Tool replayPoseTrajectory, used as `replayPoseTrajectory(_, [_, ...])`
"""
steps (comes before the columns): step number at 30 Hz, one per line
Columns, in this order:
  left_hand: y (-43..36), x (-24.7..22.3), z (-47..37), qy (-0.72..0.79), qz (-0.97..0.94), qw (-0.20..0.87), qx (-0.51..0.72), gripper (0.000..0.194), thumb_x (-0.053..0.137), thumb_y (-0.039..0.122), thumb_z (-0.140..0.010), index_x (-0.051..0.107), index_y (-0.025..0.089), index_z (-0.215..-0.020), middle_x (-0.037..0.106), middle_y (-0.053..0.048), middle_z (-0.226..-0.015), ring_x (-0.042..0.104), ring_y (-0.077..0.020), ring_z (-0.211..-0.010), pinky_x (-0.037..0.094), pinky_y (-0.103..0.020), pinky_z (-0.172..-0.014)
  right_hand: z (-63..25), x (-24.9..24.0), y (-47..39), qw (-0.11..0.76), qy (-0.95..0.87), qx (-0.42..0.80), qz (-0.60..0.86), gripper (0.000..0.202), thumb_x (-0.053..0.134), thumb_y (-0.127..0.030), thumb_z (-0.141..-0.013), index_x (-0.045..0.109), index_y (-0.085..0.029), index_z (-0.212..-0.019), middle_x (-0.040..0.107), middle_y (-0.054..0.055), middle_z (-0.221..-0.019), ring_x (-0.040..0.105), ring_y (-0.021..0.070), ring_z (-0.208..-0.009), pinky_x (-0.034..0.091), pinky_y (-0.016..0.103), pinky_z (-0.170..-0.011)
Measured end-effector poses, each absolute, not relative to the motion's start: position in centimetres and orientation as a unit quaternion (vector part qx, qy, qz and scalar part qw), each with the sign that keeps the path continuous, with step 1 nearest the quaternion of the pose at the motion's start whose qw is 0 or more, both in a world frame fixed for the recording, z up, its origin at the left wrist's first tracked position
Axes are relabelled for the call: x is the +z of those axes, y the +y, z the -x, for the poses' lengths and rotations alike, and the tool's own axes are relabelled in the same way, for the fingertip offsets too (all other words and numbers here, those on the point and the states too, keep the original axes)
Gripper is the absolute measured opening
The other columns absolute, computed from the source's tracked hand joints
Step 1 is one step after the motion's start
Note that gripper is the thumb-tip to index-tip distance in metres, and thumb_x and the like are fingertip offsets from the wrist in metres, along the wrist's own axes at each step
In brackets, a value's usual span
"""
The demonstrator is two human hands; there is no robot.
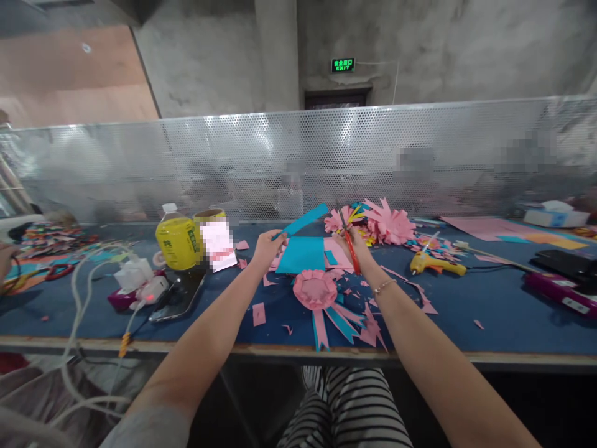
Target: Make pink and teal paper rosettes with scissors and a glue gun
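A blue paper strip (306,219) is pinched in my left hand (269,244) and slants up to the right. My right hand (355,244) holds red-handled scissors (353,250), blades pointing up, a little right of the strip's far end. Between my hands a blue sheet (301,254) lies over pink paper. Nearer to me is a pink round rosette (315,290) with pink and blue ribbon tails (342,322). Pink paper flowers (389,224) lie just beyond my right hand.
A yellow glue gun (437,264) lies right, near a purple power strip (564,292). On the left are a yellow-labelled bottle (177,239), a phone (180,297), and plugs with white cables (140,280). Pink scraps are scattered about. A person's hand (6,264) shows far left.
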State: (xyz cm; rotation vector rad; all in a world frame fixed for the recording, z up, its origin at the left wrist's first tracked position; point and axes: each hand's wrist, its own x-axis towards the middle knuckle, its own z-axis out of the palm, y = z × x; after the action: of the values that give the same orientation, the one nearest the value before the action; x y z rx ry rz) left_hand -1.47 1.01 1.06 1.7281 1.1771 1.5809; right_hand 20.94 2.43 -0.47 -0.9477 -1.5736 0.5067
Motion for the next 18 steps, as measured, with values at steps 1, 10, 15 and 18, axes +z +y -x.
replayPoseTrajectory(1, [1.2,1.1,1.7,0.431,-0.617,0.252,0.608,0.026,0.052,0.037,-0.068,0.052,0.015,-0.054,0.046,0.004,-0.043,0.036,-0.0043,-0.035,0.028,-0.018,-0.036,-20.9,-0.7,2.5,0.566,-0.685,0.196,0.415,0.031,0.049,-0.048,-0.067,0.039,-0.02,-0.076,0.051,0.0,-0.068,0.05,0.0132,-0.065,0.041,0.03,-0.065])
replayPoseTrajectory(10, [1.5,1.1,2.0,0.391,-0.573,0.255,0.673,0.024,0.053,0.036,-0.067,0.052,0.015,-0.057,0.044,0.005,-0.044,0.034,-0.0035,-0.034,0.026,-0.019,-0.036,-20.0,-0.5,-0.7,0.336,-0.832,0.18,0.404,0.027,0.046,-0.044,-0.071,0.042,-0.019,-0.078,0.044,-0.004,-0.06,0.043,0.0104,-0.054,0.037,0.026,-0.053])
replayPoseTrajectory(15, [0.8,0.8,0.8,0.387,-0.627,0.287,0.612,0.028,0.052,0.039,-0.069,0.051,0.015,-0.054,0.04,0.005,-0.042,0.034,-0.004,-0.036,0.025,-0.018,-0.037,-19.3,-0.6,-0.7,0.367,-0.835,0.182,0.367,0.023,0.045,-0.04,-0.073,0.042,-0.018,-0.079,0.043,-0.004,-0.065,0.039,0.0084,-0.056,0.036,0.024,-0.053])
replayPoseTrajectory(18, [0.3,0.7,0.4,0.391,-0.643,0.291,0.591,0.028,0.053,0.039,-0.068,0.051,0.014,-0.055,0.042,0.005,-0.043,0.035,-0.0039,-0.037,0.025,-0.018,-0.038,-19.2,-1.1,-0.1,0.403,-0.826,0.175,0.353,0.021,0.044,-0.038,-0.074,0.039,-0.018,-0.075,0.04,-0.004,-0.066,0.038,0.0083,-0.058,0.036,0.024,-0.055])
